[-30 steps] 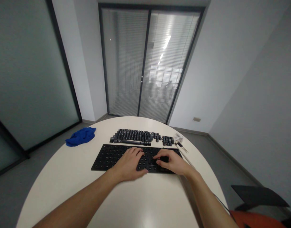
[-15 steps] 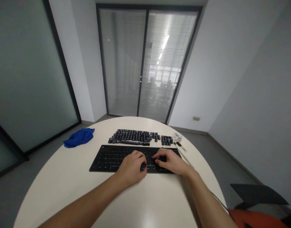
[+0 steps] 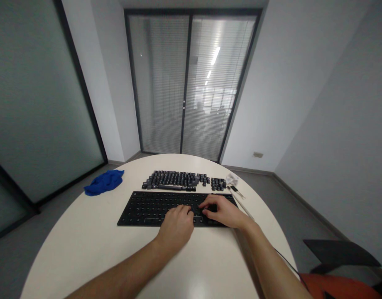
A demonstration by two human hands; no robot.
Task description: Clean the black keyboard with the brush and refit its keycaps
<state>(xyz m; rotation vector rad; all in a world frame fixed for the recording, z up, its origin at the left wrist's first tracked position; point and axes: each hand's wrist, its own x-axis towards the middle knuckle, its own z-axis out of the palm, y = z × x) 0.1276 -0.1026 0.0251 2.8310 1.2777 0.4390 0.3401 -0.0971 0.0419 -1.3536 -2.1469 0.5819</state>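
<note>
A black keyboard (image 3: 141, 209) with its keycaps off lies across the table in front of me. My left hand (image 3: 177, 224) rests palm down over its lower middle, fingertips on the board and thumb hidden; no object shows in it. Just to the right, my right hand (image 3: 221, 211) bends over the board's right part, thumb and index finger brought close together. Whatever sits between those fingertips is too small and dark to make out. Behind the board, loose black keycaps (image 3: 175, 178) are laid out in rows, with a long spacebar (image 3: 169, 187) at the front.
A blue cloth (image 3: 104, 182) lies at the left on the round white table (image 3: 82, 241). Right of the keycaps are a clear plastic bag (image 3: 231, 179), a small brush-like tool (image 3: 235, 189) and a pale stick (image 3: 243, 205). An orange chair (image 3: 337, 286) stands at lower right.
My left hand has turned and drawn slightly back, its thumb now out of sight and its fingers pointing forward. My right hand has stayed almost where it was.
</note>
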